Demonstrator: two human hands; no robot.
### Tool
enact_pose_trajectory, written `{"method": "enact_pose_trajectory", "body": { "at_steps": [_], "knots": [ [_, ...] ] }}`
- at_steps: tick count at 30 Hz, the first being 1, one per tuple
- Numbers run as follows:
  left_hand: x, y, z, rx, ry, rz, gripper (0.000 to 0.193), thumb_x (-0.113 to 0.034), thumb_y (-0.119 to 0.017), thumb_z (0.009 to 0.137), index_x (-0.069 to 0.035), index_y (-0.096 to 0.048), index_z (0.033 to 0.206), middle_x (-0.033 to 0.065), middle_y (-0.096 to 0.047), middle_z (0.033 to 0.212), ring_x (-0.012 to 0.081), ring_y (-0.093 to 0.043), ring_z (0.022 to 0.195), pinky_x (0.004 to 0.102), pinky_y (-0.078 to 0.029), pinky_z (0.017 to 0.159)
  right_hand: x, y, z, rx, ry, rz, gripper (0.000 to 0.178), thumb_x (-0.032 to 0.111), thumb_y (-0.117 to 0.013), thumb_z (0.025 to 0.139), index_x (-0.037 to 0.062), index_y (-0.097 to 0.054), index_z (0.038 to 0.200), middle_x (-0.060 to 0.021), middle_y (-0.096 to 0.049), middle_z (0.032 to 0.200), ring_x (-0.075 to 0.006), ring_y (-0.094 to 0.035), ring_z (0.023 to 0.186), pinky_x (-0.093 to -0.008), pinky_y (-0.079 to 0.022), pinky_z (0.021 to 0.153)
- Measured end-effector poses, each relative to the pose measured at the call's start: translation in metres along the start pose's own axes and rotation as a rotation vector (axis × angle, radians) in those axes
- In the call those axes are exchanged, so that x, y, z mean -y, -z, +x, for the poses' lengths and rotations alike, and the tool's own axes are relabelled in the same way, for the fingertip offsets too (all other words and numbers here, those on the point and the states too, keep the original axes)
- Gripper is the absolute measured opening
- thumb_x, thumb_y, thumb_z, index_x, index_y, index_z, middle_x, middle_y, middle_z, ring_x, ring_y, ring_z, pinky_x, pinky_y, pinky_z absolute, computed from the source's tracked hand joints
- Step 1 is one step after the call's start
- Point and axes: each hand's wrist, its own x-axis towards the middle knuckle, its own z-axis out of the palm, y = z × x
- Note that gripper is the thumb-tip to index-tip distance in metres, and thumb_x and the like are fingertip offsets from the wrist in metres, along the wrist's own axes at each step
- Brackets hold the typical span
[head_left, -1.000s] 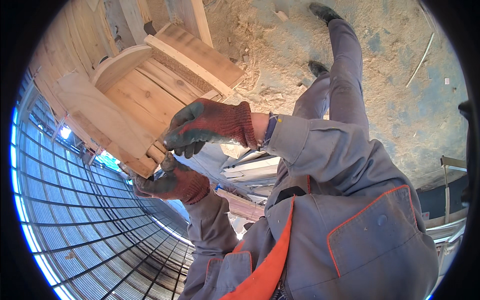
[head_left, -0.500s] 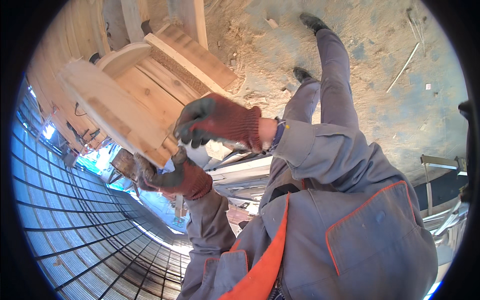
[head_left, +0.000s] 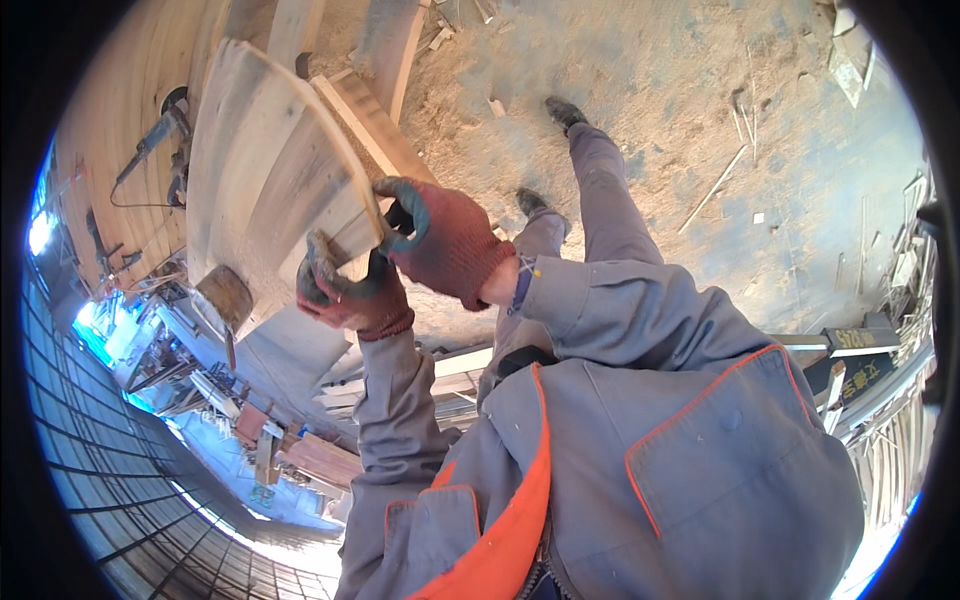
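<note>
A broad wooden board (head_left: pixel 270 170) with a rounded right edge lies tilted in front of me, its grain running lengthwise. My right hand (head_left: pixel 445 240), in a red knit glove with a dark coated palm, grips the board's near right corner, thumb and fingers around the edge. Close beside it, my left hand (head_left: pixel 352 293) wears a similar glove. Its fingers are curled at the board's near end, around a pale narrow part there. Some fingertips of both hands are hidden behind the wood.
A handheld power tool (head_left: pixel 155 145) with a cord rests on large planks at the left. A round wooden block (head_left: pixel 222 298) is beside the board's near end. Wood pieces (head_left: pixel 375 125) lie beyond. Sawdust and offcuts cover the floor (head_left: pixel 620 70). Scrap strips (head_left: pixel 905 260) are piled at right.
The board has turned from edge-on and slanting to showing its broad face. My right hand has gone from above the board's end to gripping its corner; my view has shifted too.
</note>
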Motion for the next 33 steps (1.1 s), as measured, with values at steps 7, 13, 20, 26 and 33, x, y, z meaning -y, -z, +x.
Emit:
{"method": "enact_pose_trajectory", "body": {
  "at_steps": [7,13,20,26,33],
  "knots": [
    [-0.004,0.003,-0.007,0.070,0.157,-0.060,0.087,-0.077,-0.077,0.077,-0.011,-0.065,0.131,0.0139,-0.061,0.129,0.0376,-0.059,0.118,0.0562,-0.047,0.098,-0.006,-0.012,0.005,-0.013,-0.010,0.154,0.056,0.017,-0.083,0.077,0.0070,-0.070,0.130,-0.0136,-0.079,0.100,-0.0281,-0.077,0.093,-0.0382,-0.060,0.084],
    [-0.010,0.021,0.000,0.109,0.198,-0.131,0.095,-0.076,-0.079,0.075,-0.014,-0.059,0.144,0.0133,-0.057,0.133,0.0367,-0.056,0.124,0.0557,-0.045,0.103,-0.010,-0.006,-0.001,0.040,-0.007,0.280,0.062,0.009,-0.085,0.079,-0.0023,-0.065,0.136,-0.0212,-0.078,0.107,-0.0213,-0.076,0.096,-0.0336,-0.061,0.084],
    [-0.035,0.080,-0.006,0.007,0.112,-0.493,0.073,-0.054,-0.089,0.079,-0.016,-0.064,0.136,0.0069,-0.063,0.133,0.0310,-0.063,0.122,0.0469,-0.050,0.101,0.020,0.032,-0.085,0.140,0.090,0.328,0.043,-0.005,-0.076,0.090,-0.0037,-0.069,0.133,-0.0070,-0.075,0.105,-0.0108,-0.067,0.094,-0.0262,-0.057,0.082],
    [-0.034,0.112,0.023,-0.037,0.194,-0.735,0.041,-0.012,-0.091,0.078,-0.014,-0.074,0.116,0.0065,-0.076,0.110,0.0282,-0.074,0.099,0.0399,-0.059,0.084,0.079,0.039,-0.078,0.238,0.115,0.489,0.034,-0.004,-0.074,0.094,-0.0027,-0.072,0.128,-0.0061,-0.078,0.106,-0.0081,-0.068,0.091,-0.0244,-0.057,0.080],
    [-0.015,0.130,0.043,-0.166,0.383,-0.609,0.039,-0.013,-0.091,0.079,-0.014,-0.075,0.114,0.0070,-0.077,0.107,0.0293,-0.075,0.095,0.0391,-0.060,0.081,0.125,0.019,-0.048,0.454,0.113,0.266,0.035,-0.003,-0.075,0.094,-0.0013,-0.073,0.128,-0.0052,-0.079,0.105,-0.0074,-0.068,0.088,-0.0236,-0.057,0.079]
  ]
}}
